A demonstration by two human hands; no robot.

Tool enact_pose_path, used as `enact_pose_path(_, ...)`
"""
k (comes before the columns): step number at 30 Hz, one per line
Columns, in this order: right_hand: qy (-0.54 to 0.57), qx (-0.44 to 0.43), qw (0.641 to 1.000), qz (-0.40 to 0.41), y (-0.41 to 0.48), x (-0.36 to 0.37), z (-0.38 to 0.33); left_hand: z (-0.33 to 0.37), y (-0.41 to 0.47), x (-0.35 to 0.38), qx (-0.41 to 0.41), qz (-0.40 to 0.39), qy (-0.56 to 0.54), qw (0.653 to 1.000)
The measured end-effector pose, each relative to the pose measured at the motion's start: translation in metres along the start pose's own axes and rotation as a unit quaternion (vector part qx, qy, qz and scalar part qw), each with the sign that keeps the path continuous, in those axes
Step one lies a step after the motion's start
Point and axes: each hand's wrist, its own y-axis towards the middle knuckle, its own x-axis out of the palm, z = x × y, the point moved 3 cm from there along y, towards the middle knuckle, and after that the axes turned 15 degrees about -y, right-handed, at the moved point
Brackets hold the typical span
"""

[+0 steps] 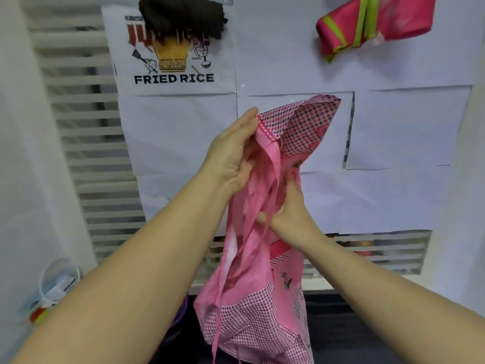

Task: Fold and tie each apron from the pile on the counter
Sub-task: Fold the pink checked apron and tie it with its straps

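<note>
Now my left hand [233, 153] pinches the top edge of the pink apron [249, 298], up in the air. My right hand [288, 208] curls round its strings [271, 179]. I should pull them straight first, so nothing tangles.

The apron [262, 298] is pink, with fine gingham panels, dotted check patches and small embroidered flowers. It hangs bunched and lengthwise above the counter [354, 324]. The left hand [231, 156] pinches its stitched top hem and the right hand [288, 208] grips its middle. Narrow ties trail down toward the counter.
</note>
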Motion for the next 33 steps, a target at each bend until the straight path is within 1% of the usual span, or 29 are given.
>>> enact_pose_path(4,0.013,-0.010,1.000,-0.013,0.004,0.020,-0.014,0.005,-0.006,0.007,0.006,0.000,-0.021,1.000)
enact_pose_path(6,-0.027,-0.018,0.999,-0.023,-0.004,0.016,-0.016,0.010,-0.005,0.005,0.019,0.010,-0.019,1.000)
enact_pose_path(8,-0.069,-0.027,0.996,-0.053,-0.012,0.002,-0.009,0.019,-0.004,-0.002,0.039,0.022,-0.025,0.999)
enact_pose_path(10,-0.096,-0.012,0.993,-0.064,-0.013,-0.015,0.005,0.030,-0.001,-0.013,0.065,0.043,-0.035,0.996)
enact_pose_path(12,-0.128,0.017,0.990,-0.057,-0.003,-0.032,0.018,0.038,0.000,-0.028,0.096,0.079,-0.006,0.992)
enact_pose_path(13,-0.149,0.029,0.987,-0.051,0.003,-0.041,0.021,0.041,0.001,-0.036,0.113,0.097,0.022,0.989)
enact_pose_path(15,-0.172,0.022,0.984,-0.042,0.016,-0.058,0.018,0.045,0.002,-0.053,0.139,0.116,0.101,0.978)
enact_pose_path(19,-0.177,-0.028,0.984,-0.009,0.036,-0.088,0.000,0.046,0.006,-0.084,0.144,0.134,0.261,0.945)
enact_pose_path(20,-0.180,-0.039,0.983,0.000,0.039,-0.095,-0.007,0.046,0.007,-0.089,0.152,0.132,0.306,0.931)
enact_pose_path(21,-0.186,-0.052,0.981,0.004,0.042,-0.099,-0.012,0.048,0.007,-0.093,0.167,0.135,0.361,0.908)
enact_pose_path(23,-0.190,-0.074,0.979,0.005,0.047,-0.108,-0.021,0.054,0.008,-0.100,0.193,0.155,0.475,0.844)
enact_pose_path(24,-0.185,-0.075,0.980,0.000,0.047,-0.112,-0.026,0.058,0.008,-0.104,0.196,0.169,0.508,0.822)
enact_pose_path(25,-0.174,-0.069,0.982,-0.013,0.049,-0.116,-0.028,0.063,0.010,-0.108,0.196,0.180,0.520,0.812)
enact_pose_path(26,-0.155,-0.067,0.985,-0.033,0.049,-0.121,-0.028,0.068,0.011,-0.110,0.195,0.187,0.517,0.812)
enact_pose_path(27,-0.129,-0.058,0.987,-0.072,0.050,-0.125,-0.027,0.072,0.011,-0.109,0.185,0.193,0.507,0.819)
enact_pose_path(29,-0.069,-0.010,0.980,-0.186,0.048,-0.132,-0.015,0.077,0.010,-0.102,0.145,0.198,0.480,0.842)
enact_pose_path(30,-0.059,0.017,0.972,-0.227,0.049,-0.136,-0.004,0.076,0.009,-0.097,0.121,0.195,0.462,0.856)
enact_pose_path(31,-0.087,0.036,0.966,-0.241,0.049,-0.139,0.006,0.075,0.009,-0.092,0.100,0.189,0.435,0.875)
enact_pose_path(32,-0.145,0.044,0.961,-0.230,0.050,-0.142,0.014,0.074,0.008,-0.087,0.077,0.178,0.399,0.896)
enact_pose_path(33,-0.219,0.043,0.954,-0.198,0.052,-0.144,0.019,0.070,0.009,-0.082,0.053,0.163,0.360,0.917)
